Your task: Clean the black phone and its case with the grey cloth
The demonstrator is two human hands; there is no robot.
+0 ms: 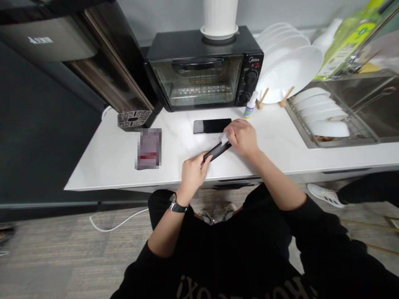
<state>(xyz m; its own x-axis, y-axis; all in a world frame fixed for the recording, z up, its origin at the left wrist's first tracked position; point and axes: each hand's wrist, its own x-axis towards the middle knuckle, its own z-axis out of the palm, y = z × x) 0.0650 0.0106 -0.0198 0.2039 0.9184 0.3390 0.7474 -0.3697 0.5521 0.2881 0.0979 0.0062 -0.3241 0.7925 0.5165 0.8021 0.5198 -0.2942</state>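
My left hand (193, 172) is closed round the near left end of a slim black object (215, 153), long and flat like a phone or its case and seen nearly edge-on. A little red shows near its right end. My right hand (243, 136) pinches a white tissue (223, 138) against the far right end of the same object. Both hands are over the front of the white counter. Just behind them a black smartphone (209, 126) lies flat, screen up. A small white spray bottle (250, 106) with a blue and yellow label stands upright beyond my right hand.
A toaster oven (199, 79) stands at the back, bearing a white pot (220, 16). Left are a drinks dispenser (134, 118) and a pixelated greyish item (149, 147). Right are racked white plates (291, 70) and a sink (308, 139) with bowls. Another person's shoe (326, 195) is at right.
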